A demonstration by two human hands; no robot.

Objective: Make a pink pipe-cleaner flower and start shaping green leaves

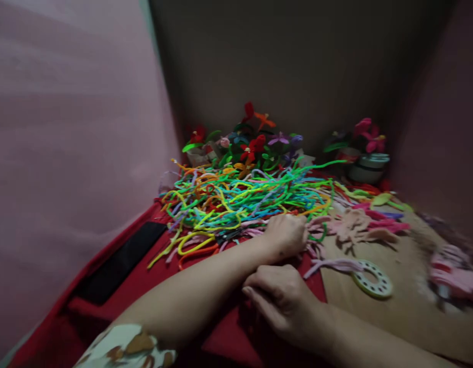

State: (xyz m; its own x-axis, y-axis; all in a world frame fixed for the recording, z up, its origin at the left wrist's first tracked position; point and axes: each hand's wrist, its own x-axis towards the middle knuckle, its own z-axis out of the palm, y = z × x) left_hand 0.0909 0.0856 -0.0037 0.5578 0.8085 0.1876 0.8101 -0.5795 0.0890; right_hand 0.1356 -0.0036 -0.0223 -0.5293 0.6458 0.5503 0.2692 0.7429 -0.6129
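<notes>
My left hand (286, 236) reaches across to the front edge of a heap of colourful pipe cleaners (236, 197). Its fingers are curled away from view, close to pale pink fuzzy strips (316, 225), and what they hold, if anything, is hidden. Nearer to me, my right hand (280, 296) is closed over the red cloth (236, 337), thumb against the curled fingers. Whatever it grips does not show. Dark-handled scissors or a similar tool (229, 236) lie partly under the heap, left of my left hand.
A black phone-like slab (121, 263) rests on the red cloth at left. Fuzzy flowers (254, 148) stand behind the heap, with a jar (369, 168) at right. A ring with dark holes (372, 279), pink petals (351, 227) and a pink glue gun (454, 276) lie on the brown board (405, 322).
</notes>
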